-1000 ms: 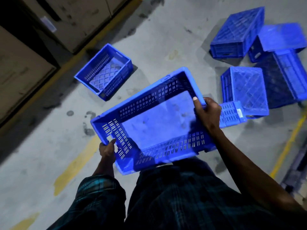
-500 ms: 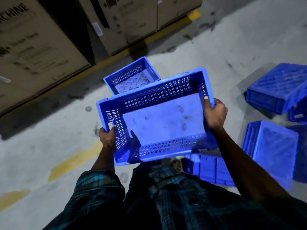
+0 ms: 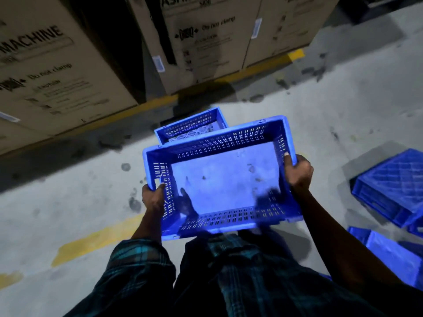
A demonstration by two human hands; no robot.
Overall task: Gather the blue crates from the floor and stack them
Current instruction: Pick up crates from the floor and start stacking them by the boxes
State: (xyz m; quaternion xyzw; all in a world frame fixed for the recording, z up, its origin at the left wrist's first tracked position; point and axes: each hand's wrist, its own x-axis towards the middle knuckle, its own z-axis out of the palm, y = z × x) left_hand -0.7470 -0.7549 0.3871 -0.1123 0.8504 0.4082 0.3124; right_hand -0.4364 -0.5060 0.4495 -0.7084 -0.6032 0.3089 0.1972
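Note:
I carry a blue slotted crate (image 3: 219,177), open side up, in front of my waist. My left hand (image 3: 153,197) grips its left end wall near the near corner. My right hand (image 3: 297,172) grips the right end wall, thumb over the rim. Just beyond it a second blue crate (image 3: 192,128) stands upright on the floor, its near part hidden by the carried one. Two more blue crates lie upturned at the right: one (image 3: 393,188) by the frame edge and another (image 3: 389,255) lower down.
Large cardboard boxes (image 3: 57,72) line the far side behind a yellow floor line (image 3: 263,65). Another yellow stripe (image 3: 96,241) crosses the stained concrete floor at the left. My checked shirt fills the bottom of the view.
I have turned and stepped toward the upright crate by the boxes, carrying the crate with both hands. The upturned crates have slid to the right edge of view.

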